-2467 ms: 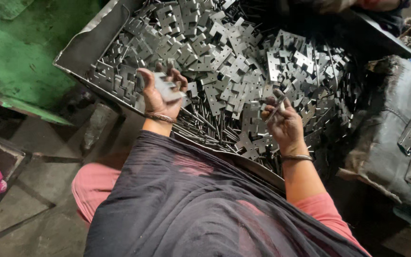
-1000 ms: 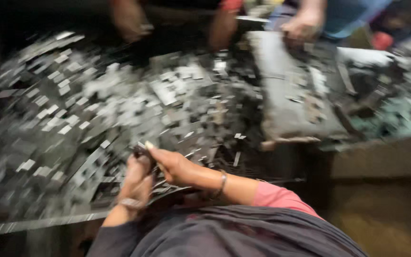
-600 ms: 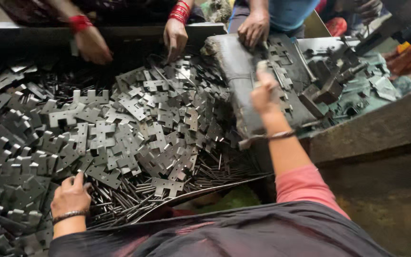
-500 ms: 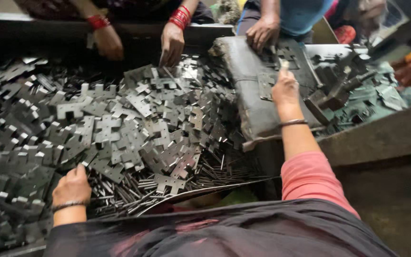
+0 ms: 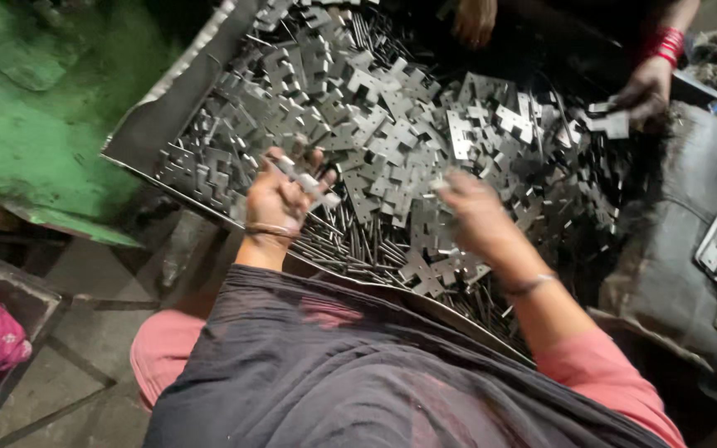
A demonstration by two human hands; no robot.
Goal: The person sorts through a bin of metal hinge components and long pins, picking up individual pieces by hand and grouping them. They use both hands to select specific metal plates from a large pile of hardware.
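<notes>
Metal tray (image 5: 155, 124) heaped with notched metal plates (image 5: 392, 116), thin rods (image 5: 350, 249)

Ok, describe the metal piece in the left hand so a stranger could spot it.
Start at the tray heaped with flat notched plates. Near its lower left edge, the left hand holds one plate. It alone is lifted off the heap, pinched in fingers.

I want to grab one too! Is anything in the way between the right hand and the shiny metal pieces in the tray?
Nothing visible is. The right hand hovers right over the pile of metal pieces in the tray, blurred, with open air below. The left hand already holds a piece. Another person's hand works at the far side, well apart.
</notes>
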